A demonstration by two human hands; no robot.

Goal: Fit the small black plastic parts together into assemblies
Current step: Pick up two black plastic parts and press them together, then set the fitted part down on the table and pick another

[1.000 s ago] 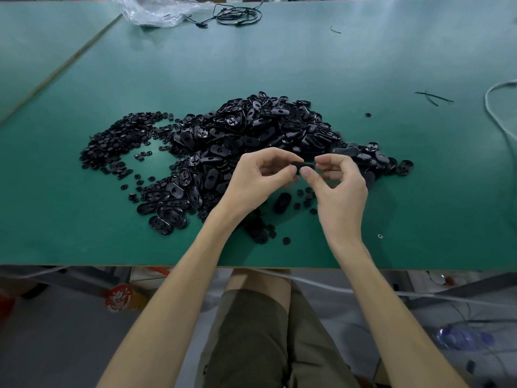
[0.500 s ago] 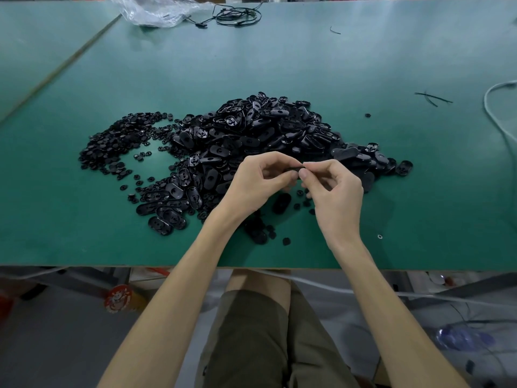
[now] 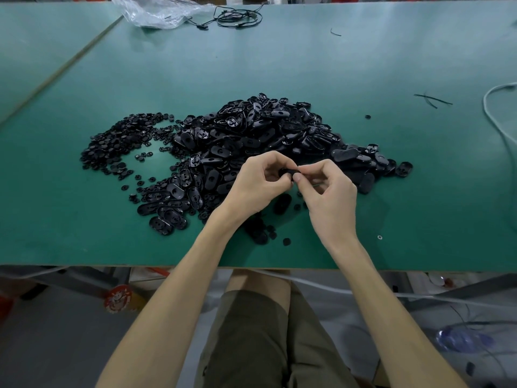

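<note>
Together left hand (image 3: 258,186), right hand (image 3: 331,197) pinch black part (image 3: 291,171) near pile (image 3: 265,130)

Glossy black plastic parts (image 3: 251,135); matt green tabletop (image 3: 307,65); crinkled clear plastic bag (image 3: 156,12).

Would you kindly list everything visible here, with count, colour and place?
table: one, green, spans the view
oval parts: large heap, black, table centre
small round parts: many, black, left of the heap
held part: one visible, black, pinched between both hands
plastic bag: one, clear, far edge, left
cable coil: one, black, far edge beside the bag
loose cable: one, white, right edge
thin strips: a few, black, far right
shorts: one pair, olive, below the table edge
left hand: one, bare, grips held part
right hand: one, bare, pinches held part
</note>
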